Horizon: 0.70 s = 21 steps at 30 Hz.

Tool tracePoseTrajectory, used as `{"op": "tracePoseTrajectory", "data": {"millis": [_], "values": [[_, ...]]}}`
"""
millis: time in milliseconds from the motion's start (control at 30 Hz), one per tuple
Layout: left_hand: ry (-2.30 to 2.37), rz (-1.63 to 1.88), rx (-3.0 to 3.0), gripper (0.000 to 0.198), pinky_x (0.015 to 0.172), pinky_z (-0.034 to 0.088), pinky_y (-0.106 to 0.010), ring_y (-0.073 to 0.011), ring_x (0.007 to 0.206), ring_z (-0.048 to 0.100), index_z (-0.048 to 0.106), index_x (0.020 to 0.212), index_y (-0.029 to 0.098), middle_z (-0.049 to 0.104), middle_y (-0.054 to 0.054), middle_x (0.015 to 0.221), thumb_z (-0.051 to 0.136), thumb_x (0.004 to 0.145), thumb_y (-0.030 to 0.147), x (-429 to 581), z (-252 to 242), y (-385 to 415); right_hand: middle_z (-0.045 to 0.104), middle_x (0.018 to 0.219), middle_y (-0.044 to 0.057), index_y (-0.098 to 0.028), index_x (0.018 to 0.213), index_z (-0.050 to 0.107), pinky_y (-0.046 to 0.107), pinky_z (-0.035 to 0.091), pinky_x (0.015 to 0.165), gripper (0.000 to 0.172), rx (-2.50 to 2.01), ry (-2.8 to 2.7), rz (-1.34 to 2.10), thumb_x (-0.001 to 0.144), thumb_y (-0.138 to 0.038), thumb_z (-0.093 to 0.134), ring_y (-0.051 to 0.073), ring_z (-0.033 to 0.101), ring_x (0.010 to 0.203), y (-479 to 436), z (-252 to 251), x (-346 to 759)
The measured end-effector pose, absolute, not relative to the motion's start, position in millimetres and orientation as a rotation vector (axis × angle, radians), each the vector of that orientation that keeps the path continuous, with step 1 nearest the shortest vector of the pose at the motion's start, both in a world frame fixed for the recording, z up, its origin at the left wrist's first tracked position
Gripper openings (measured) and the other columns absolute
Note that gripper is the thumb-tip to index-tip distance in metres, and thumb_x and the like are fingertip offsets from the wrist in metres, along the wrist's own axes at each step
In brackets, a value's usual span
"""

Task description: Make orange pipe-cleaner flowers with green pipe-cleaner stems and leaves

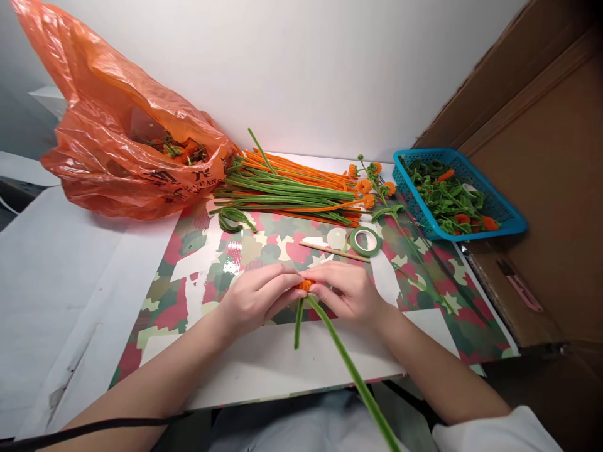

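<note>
My left hand (257, 295) and my right hand (346, 290) meet over the patterned mat (198, 263), fingers pinched together on a small orange fuzzy piece (305, 285). A green pipe cleaner (348, 364) runs from that piece down toward me, with a short green end (298, 323) hanging beside it. Both hands are closed on this orange and green pipe-cleaner flower. A wooden stick (334, 251) and a green tape roll (365, 241) lie just beyond my fingers.
A pile of green and orange pipe cleaners (287, 188) lies at the back, with finished orange flowers (370, 185) beside it. An orange plastic bag (127, 144) sits back left. A blue basket (504, 216) holds made pieces at right, beside a cardboard box (541, 188).
</note>
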<state>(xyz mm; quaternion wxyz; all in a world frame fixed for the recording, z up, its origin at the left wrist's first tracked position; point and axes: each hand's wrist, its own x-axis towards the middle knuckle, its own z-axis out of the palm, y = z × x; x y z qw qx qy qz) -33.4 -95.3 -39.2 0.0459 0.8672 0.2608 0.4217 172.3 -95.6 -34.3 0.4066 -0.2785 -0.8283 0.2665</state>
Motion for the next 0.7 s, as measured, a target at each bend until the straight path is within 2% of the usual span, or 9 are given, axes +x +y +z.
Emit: {"op": "tracePoseTrajectory", "data": {"millis": [333, 433, 533, 600, 700], "values": [[0.902, 1.296, 2.450, 0.003, 0.059, 0.053, -0.022, -0.0125, 0.065, 0.063, 0.058, 0.092, 0.017, 0.066, -0.003, 0.075, 0.055, 0.093, 0.017, -27.0, -47.2, -99.0, 0.076, 0.085, 0.007, -0.017, 0.102, 0.069, 0.028, 0.056, 0.069, 0.020, -0.807, -2.018, 0.618, 0.092, -0.016, 0.052, 0.017, 0.071, 0.077, -100.6, -38.1, 166.3], [0.919, 1.284, 2.348, 0.006, 0.058, 0.052, -0.021, -0.0123, 0.064, 0.063, 0.059, 0.087, 0.017, 0.067, -0.003, 0.072, 0.057, 0.092, 0.015, -25.0, -46.9, -98.0, 0.075, 0.082, 0.006, -0.017, 0.101, 0.070, 0.026, 0.054, 0.064, 0.020, -0.849, -1.992, 0.717, 0.092, -0.017, 0.053, 0.016, 0.068, 0.071, -99.9, -38.9, 166.7], [1.000, 1.253, 2.228, 0.007, 0.056, 0.052, -0.021, -0.0120, 0.061, 0.064, 0.062, 0.083, 0.016, 0.069, -0.002, 0.071, 0.059, 0.089, 0.017, -23.4, -45.4, -97.5, 0.075, 0.086, 0.007, -0.017, 0.101, 0.071, 0.027, 0.053, 0.067, 0.021, -0.864, -1.972, 0.835, 0.092, -0.018, 0.053, 0.016, 0.068, 0.074, -98.8, -38.2, 168.2], [1.089, 1.211, 2.117, 0.009, 0.053, 0.051, -0.020, -0.0116, 0.058, 0.064, 0.065, 0.079, 0.016, 0.071, -0.001, 0.069, 0.062, 0.088, 0.019, -22.5, -44.9, -98.0, 0.075, 0.088, 0.007, -0.017, 0.097, 0.073, 0.028, 0.053, 0.069, 0.022, -0.913, -1.948, 0.940, 0.092, -0.020, 0.052, 0.017, 0.067, 0.077, -98.6, -37.6, 168.4], [1.182, 1.156, 1.914, 0.013, 0.048, 0.050, -0.018, -0.0111, 0.053, 0.063, 0.066, 0.074, 0.016, 0.071, -0.001, 0.065, 0.065, 0.086, 0.022, -21.0, -45.0, -99.1, 0.073, 0.080, 0.005, -0.018, 0.088, 0.074, 0.027, 0.052, 0.066, 0.025, -1.067, -1.833, 1.186, 0.093, -0.025, 0.051, 0.016, 0.066, 0.072, -99.2, -37.8, 166.5]]}}
